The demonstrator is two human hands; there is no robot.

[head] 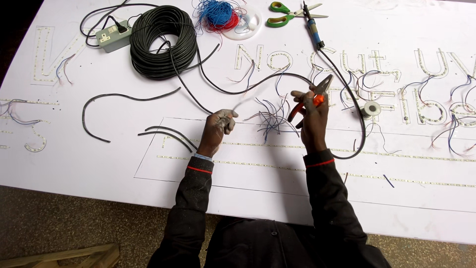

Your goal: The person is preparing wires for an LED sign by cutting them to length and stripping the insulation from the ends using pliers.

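Thin wire pinched taut by L hand, stripped w/ orange pliers gripped in R hand, below cable coil.

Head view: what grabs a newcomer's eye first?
The two hands at centre: the right hand grips orange-handled pliers, and the left hand pinches a thin grey wire. Behind them, upper left on the white board, lies a big coil of black cable.
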